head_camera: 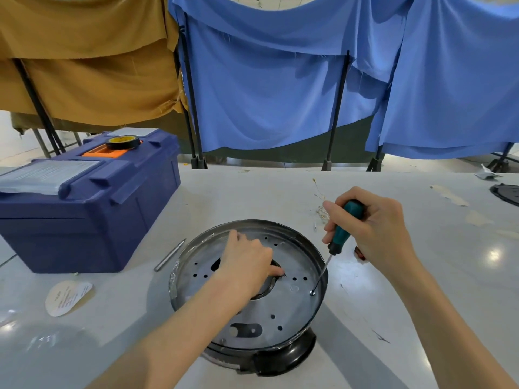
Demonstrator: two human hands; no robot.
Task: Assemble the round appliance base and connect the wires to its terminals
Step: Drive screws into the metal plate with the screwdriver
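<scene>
The round appliance base (292,318) lies in front of me on the table, a grey metal plate with several holes set inside a black rim. My left hand (247,265) rests on the plate's middle, its fingertips hooked into the large central opening. My right hand (373,228) grips a teal-and-black screwdriver (341,234) by the handle. The screwdriver's tip stands on a screw (312,292) near the plate's right edge. Thin pale wires (320,209) lie on the table behind the base.
A blue toolbox (84,209) with a roll of black tape (123,142) on its lid stands at the left. A thin metal strip (170,255) and a round white label (67,297) lie left of the base. Another dark round part (505,193) sits at the far right.
</scene>
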